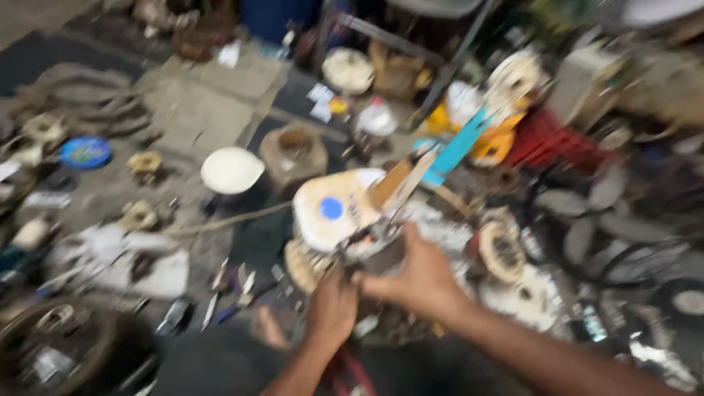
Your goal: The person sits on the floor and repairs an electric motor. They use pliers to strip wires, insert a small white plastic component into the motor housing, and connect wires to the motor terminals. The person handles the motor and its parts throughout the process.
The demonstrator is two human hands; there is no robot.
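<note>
Both hands are closed on a cream fan motor housing (341, 213) with a blue round label, held above the cluttered floor (198, 110). The left hand (331, 304) is clamped beneath it, the right hand (418, 275) beside, forearms converging. Slippage onto the loose tools (227, 290) left of the grip is judged possible, the grasp being low.

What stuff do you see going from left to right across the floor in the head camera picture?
Blue round lid → white bowl → cream housing with a blue dot, by both hands → light blue strip → red crate.
</note>
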